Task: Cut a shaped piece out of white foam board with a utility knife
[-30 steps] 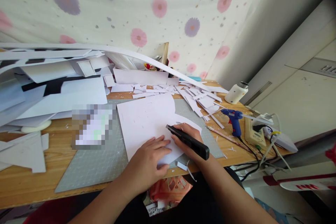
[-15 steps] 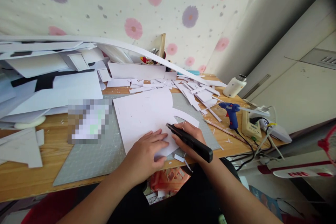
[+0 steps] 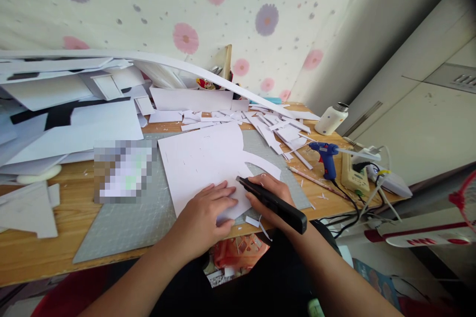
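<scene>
My left hand [image 3: 208, 213] lies on a white board sheet [image 3: 201, 158], fingers stretched out over its lower part. In my right hand [image 3: 269, 193] is a black utility knife [image 3: 278, 203], its tip pointing up and left above the sheet's right side. My right fingers are wrapped round the handle. A curved white strip [image 3: 264, 164] sticks out from the sheet's right edge. Underneath is a grey cutting mat [image 3: 122, 230]. Small white offcuts [image 3: 253, 221] lie near my right wrist, by the table's front edge.
A blue glue gun [image 3: 326, 156] lies at the right, beside a power strip [image 3: 355, 173] with cables. Behind it stands a white bottle [image 3: 332, 119]. White scraps [image 3: 275, 131] cover the back of the table [image 3: 70, 228]. Stacked white boards [image 3: 107, 124] fill the left, with a long strip [image 3: 178, 63] arching across.
The view has shifted slightly. The knife's back end has swung a little down and to the right. My left hand stays on the sheet.
</scene>
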A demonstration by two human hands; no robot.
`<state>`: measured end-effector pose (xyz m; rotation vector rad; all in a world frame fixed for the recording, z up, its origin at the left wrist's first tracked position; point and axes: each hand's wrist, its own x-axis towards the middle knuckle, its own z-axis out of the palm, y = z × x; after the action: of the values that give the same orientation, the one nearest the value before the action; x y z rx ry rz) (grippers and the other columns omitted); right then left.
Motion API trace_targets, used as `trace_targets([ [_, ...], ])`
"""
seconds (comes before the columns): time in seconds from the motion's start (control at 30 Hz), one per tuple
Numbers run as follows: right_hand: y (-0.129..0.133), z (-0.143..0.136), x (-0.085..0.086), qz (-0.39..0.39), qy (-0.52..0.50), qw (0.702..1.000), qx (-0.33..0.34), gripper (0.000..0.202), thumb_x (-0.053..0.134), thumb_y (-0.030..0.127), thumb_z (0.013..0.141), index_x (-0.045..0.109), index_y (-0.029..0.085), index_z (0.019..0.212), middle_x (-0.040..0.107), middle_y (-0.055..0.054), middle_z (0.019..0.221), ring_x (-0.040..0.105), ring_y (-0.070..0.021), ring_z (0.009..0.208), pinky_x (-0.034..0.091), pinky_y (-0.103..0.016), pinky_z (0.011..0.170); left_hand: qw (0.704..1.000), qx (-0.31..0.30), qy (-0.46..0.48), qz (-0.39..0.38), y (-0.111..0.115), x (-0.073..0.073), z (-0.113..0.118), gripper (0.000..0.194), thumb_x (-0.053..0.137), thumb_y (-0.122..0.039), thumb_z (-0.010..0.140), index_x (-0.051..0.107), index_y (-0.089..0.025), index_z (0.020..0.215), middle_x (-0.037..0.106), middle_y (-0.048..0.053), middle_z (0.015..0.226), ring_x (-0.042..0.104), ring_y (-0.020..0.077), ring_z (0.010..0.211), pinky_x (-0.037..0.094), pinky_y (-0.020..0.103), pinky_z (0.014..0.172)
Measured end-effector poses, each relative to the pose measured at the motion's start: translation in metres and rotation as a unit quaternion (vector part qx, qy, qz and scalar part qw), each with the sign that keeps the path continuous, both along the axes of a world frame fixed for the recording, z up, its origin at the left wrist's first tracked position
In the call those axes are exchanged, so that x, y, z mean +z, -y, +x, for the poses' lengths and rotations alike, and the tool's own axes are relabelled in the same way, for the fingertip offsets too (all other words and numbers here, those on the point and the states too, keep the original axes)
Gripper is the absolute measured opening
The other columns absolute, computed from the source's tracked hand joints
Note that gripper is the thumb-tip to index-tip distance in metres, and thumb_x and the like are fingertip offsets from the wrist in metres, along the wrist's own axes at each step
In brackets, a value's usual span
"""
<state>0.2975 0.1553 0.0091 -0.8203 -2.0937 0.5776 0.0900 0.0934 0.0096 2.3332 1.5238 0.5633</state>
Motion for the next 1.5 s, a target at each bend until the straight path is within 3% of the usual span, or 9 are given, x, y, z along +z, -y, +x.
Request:
trace_targets([
  [0.5, 0.016, 0.014, -0.002, -0.025, 0.014, 1.0, 0.001, 0.017, 0.062, 0.023, 0.084, 0.062, 0.024, 0.101, 0.065, -0.003, 0.084, 0.063, -0.0173, 0.074, 0.05, -0.029, 0.069, 1.0, 0.004, 0.008, 0.002, -0.002, -0.003, 0.0, 0.038, 0.063, -0.021, 0.074, 0.07, -0.024, 0.111, 0.061, 0.006, 0.135, 0.05, 0.0262, 0.131, 0.036, 0.049, 0.113],
  [0.73, 0.026, 0.023, 0.004, 0.015, 0.05, 0.999, 0.008, 0.02, 0.06, 0.02, 0.083, 0.059, 0.022, 0.104, 0.06, -0.002, 0.076, 0.059, -0.0151, 0.064, 0.048, -0.026, 0.06, 1.0, 0.003, -0.002, -0.016, -0.002, 0.0, 0.0, 0.037, 0.062, -0.022, 0.075, 0.069, -0.024, 0.112, 0.059, 0.006, 0.137, 0.048, 0.0267, 0.133, 0.034, 0.051, 0.114],
  [0.9, 0.035, 0.03, 0.005, 0.021, 0.059, 0.998, 0.01, 0.023, 0.059, 0.019, 0.084, 0.056, 0.023, 0.106, 0.061, -0.003, 0.08, 0.061, -0.0162, 0.069, 0.049, -0.027, 0.062, 1.0, 0.006, -0.001, -0.012, -0.001, -0.001, 0.0, 0.038, 0.062, -0.022, 0.075, 0.069, -0.024, 0.112, 0.059, 0.006, 0.136, 0.049, 0.0257, 0.132, 0.035, 0.05, 0.113],
  [1.2, 0.048, 0.039, -0.007, 0.053, 0.03, 0.998, 0.007, 0.027, 0.059, 0.014, 0.083, 0.053, 0.024, 0.108, 0.058, -0.002, 0.077, 0.057, -0.0141, 0.062, 0.047, -0.025, 0.056, 1.0, 0.004, -0.004, 0.005, -0.002, -0.004, -0.001, 0.037, 0.063, -0.02, 0.074, 0.07, -0.023, 0.111, 0.06, 0.006, 0.135, 0.051, 0.0259, 0.131, 0.037, 0.049, 0.112],
  [1.5, 0.054, 0.046, -0.014, 0.043, -0.003, 0.999, 0.015, 0.041, 0.061, 0.012, 0.082, 0.052, 0.026, 0.119, 0.064, -0.004, 0.087, 0.063, -0.0157, 0.071, 0.051, -0.026, 0.062, 1.0, 0.006, -0.024, 0.01, -0.001, 0.0, 0.001, 0.039, 0.063, -0.018, 0.073, 0.07, -0.024, 0.111, 0.06, 0.004, 0.135, 0.051, 0.0263, 0.13, 0.039, 0.05, 0.111],
])
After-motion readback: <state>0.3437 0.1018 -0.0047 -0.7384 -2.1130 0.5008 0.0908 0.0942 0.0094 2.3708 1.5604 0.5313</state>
